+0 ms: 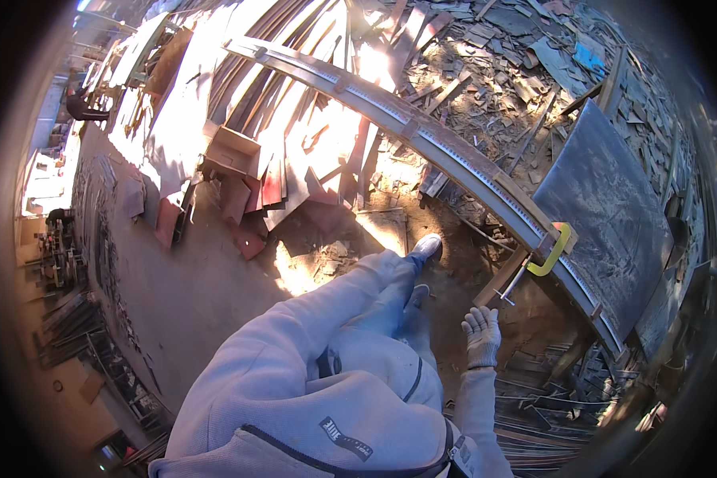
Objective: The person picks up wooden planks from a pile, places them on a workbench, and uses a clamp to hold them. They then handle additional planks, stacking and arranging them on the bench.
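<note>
My right hand [482, 336], in a pale knitted glove, is open with fingers stretched out and nothing in it. It is just below the handle of a yellow-green C-clamp [564, 248], apart from it. The clamp grips a long wooden beam [422, 137] near its right end. A narrow scale strip [495, 190] with fine marks runs along the beam. My left arm, in a grey sleeve [319, 307], reaches forward along my leg; I cannot make out its hand or fingers.
Beyond the beam's right end leans a large dark sheet [613, 199]. Scrap wood pieces [486, 64] cover the ground at the back right. Stacked boards [295, 103] and an open wooden box [233, 150] are at the back left. My shoe [428, 246] is on the dirt floor.
</note>
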{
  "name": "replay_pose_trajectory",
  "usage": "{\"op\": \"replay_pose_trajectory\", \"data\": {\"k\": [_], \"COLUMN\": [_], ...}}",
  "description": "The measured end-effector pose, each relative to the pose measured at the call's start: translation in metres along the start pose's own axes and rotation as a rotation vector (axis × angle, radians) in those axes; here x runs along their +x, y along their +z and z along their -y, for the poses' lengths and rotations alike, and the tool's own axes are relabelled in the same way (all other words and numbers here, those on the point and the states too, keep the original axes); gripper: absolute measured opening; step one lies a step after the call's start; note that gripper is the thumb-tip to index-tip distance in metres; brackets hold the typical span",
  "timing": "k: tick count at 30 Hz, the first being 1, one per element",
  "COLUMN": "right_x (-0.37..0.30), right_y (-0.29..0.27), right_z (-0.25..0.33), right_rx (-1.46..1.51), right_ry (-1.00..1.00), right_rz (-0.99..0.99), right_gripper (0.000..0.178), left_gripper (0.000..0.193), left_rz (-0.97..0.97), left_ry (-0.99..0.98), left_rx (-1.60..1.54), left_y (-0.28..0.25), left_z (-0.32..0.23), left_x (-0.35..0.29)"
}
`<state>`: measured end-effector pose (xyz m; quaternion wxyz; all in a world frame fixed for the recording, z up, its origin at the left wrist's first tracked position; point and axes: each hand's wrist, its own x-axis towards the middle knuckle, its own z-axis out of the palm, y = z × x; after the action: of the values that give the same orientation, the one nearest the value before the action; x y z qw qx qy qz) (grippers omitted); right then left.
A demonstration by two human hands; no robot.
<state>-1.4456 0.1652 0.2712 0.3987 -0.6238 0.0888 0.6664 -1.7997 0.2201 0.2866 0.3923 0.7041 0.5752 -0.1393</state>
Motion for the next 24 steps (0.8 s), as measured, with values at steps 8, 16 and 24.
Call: {"op": "replay_pose_trajectory", "data": {"k": [8, 16, 24], "right_x": [-0.011, 0.032, 0.187], "right_y": [0.023, 0.199, 0.389], "right_z": [-0.068, -0.087, -0.179], "right_rx": [-0.258, -0.615, -0.877], "right_ry": [-0.009, 0.003, 0.108], "right_rz": [0.04, 0.186, 0.185], "right_gripper": [0.035, 0.031, 0.019], "left_gripper": [0.031, 0.017, 0.044], "left_rz": [-0.431, -0.672, -0.581], "left_ry": [-0.887, -0.742, -0.474], "left_rx": [-0.769, -2.258, -1.308], "left_y": [0.167, 0.123, 0.093], "left_z": [0.17, 0.201, 0.298], "left_x": [-0.129, -0.058, -0.018]}}
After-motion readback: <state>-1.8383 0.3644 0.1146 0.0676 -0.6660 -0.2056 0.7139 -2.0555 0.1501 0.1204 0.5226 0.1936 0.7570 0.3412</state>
